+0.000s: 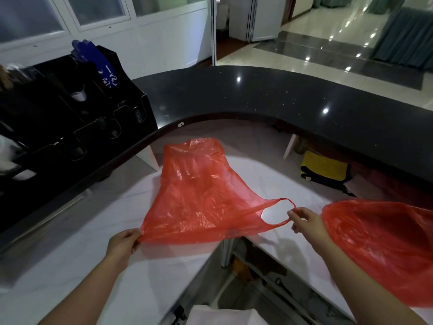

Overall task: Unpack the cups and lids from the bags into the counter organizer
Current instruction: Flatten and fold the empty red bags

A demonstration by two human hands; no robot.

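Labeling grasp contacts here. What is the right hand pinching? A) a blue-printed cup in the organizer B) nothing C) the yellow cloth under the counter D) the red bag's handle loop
D: the right hand pinches the handle loop of the red bag, which is stretched flat over the white counter while the left hand pinches its opposite edge.

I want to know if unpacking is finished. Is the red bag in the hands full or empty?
Empty, it seems: the red bag hangs flat and see-through between the left hand and right hand.

Organizer (70, 118) left of bag (199, 195)
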